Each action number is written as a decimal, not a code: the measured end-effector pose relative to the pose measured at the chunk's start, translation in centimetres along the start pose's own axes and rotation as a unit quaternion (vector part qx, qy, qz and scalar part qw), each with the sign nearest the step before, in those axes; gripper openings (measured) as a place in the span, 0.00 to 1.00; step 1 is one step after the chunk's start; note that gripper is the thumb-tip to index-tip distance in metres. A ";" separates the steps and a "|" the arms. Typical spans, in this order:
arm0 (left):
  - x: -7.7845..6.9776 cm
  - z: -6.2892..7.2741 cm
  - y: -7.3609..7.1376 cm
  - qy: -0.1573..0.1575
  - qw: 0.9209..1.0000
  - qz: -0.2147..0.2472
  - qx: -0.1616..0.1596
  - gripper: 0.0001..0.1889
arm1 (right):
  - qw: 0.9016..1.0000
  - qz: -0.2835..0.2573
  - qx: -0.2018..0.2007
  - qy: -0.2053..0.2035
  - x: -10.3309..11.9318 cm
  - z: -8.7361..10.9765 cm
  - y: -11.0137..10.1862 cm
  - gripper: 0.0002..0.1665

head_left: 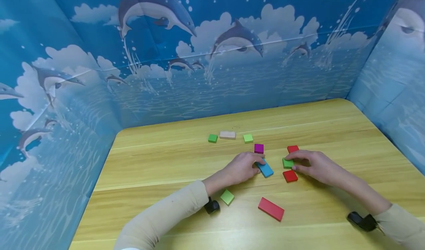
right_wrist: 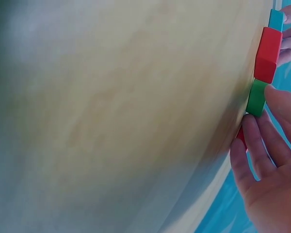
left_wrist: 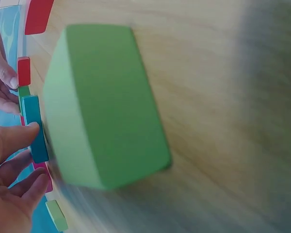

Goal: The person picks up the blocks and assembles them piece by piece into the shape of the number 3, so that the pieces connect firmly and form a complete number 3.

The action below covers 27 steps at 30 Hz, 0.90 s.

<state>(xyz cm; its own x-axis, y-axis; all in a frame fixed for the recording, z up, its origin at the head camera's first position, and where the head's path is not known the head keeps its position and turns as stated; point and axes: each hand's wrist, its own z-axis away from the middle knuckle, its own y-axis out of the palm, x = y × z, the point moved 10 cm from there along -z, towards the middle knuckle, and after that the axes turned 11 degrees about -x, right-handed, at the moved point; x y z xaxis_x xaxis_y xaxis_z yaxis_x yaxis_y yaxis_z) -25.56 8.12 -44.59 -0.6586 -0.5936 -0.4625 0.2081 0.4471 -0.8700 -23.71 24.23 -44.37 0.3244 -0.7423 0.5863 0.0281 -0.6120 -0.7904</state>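
Note:
My left hand pinches a rectangular blue block between thumb and fingers; in the left wrist view the blue block stands out beside the thumb. A small purple block is just beyond those fingers. My right hand holds a green square block by thumb and fingertips. One red block lies on the near side of the green one, another red block on its far side, partly covered by the fingers. In the right wrist view the green block touches the thumb.
A long red block lies nearest me; a light green block sits by my left wrist. Farther back are a green block, a pale block and another light green block. Dolphin-printed cloth surrounds the wooden table.

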 end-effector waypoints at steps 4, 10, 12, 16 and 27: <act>0.3 0.2 -0.4 -0.003 1.000 0.009 -0.014 0.13 | 1.000 -0.007 0.007 0.001 0.1 -0.2 0.0 0.20; 0.3 0.7 -1.0 0.004 0.999 0.008 -0.032 0.11 | 1.000 -0.010 0.010 0.000 0.1 -0.3 0.0 0.20; 0.3 0.8 -1.1 0.005 0.999 0.004 -0.034 0.11 | 1.000 -0.010 0.013 -0.002 0.1 -0.3 0.0 0.20; 0.6 1.0 -1.4 0.010 0.999 -0.002 -0.036 0.12 | 1.000 -0.009 0.012 -0.006 0.3 -0.6 0.1 0.20; 2.4 1.7 -1.9 -0.032 0.999 0.021 -0.035 0.17 | 1.000 -0.007 0.015 -0.004 0.4 -1.0 0.1 0.20</act>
<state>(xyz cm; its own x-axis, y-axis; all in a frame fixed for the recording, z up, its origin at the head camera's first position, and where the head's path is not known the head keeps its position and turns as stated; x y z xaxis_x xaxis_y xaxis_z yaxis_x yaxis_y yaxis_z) -26.34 4.72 -44.34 -0.6028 -0.6131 -0.5107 0.1818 0.5176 -0.8361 -24.49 23.59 -44.06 0.3310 -0.7312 0.5964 0.0607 -0.6142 -0.7868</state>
